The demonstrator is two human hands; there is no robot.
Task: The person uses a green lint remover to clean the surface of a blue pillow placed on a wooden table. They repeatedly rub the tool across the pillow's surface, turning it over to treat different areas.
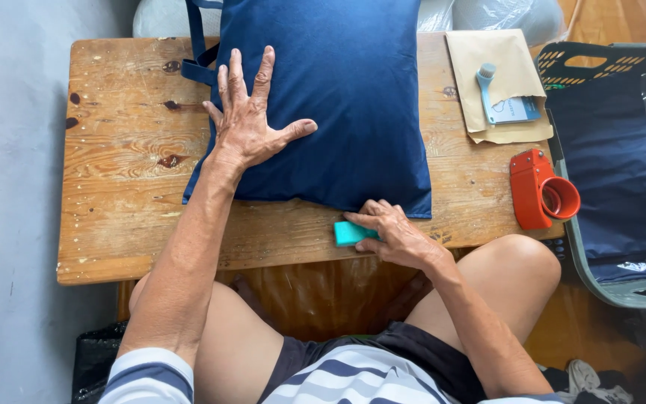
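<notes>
A dark blue cloth bag (338,97) lies flat on a worn wooden table (121,164), its handles hanging off the far left corner. My left hand (248,123) presses flat on the bag's left side, fingers spread wide. My right hand (390,232) rests at the bag's near right corner, at the table's front edge, with its fingers closed on a small teal block (349,233).
An orange tape dispenser (540,191) sits at the table's right edge. A tan envelope (499,82) with a light blue tool and card on it lies at the far right. A grey-green laundry basket (622,172) holding dark blue fabric stands right of the table.
</notes>
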